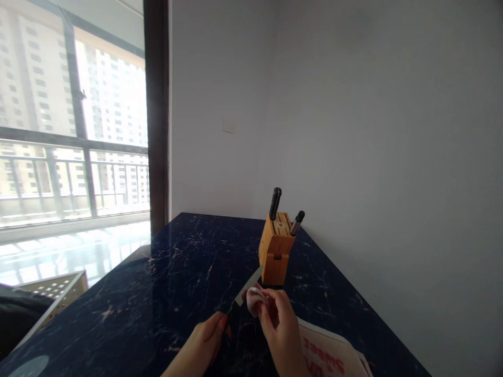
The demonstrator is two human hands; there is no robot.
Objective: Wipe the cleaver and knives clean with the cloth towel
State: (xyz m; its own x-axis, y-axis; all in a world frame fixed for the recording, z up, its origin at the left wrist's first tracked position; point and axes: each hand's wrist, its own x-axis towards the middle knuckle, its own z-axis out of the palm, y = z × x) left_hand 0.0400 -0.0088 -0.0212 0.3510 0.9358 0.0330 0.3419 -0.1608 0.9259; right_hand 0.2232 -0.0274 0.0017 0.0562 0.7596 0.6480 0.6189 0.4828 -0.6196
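Observation:
My left hand (210, 335) is closed round the black handle of a kitchen knife (248, 285). The blade slants up and to the right, its tip near the front of a wooden knife block (275, 264). Fingers of my right hand (279, 314) pinch a bunched, pale cloth (256, 301) with some red on it, close beside the blade; whether it touches the steel I cannot tell. Two tools with black handles stand in the block's slots: a knife (275, 203) at the left and another handle with a metal collar (297, 223) at the right.
A folded cloth with red lettering (326, 351) lies by my right forearm. The dark blue marbled table (196, 262) meets a grey wall on the right. A light perforated basket (58, 298) with something dark stands at the left, below a bright window.

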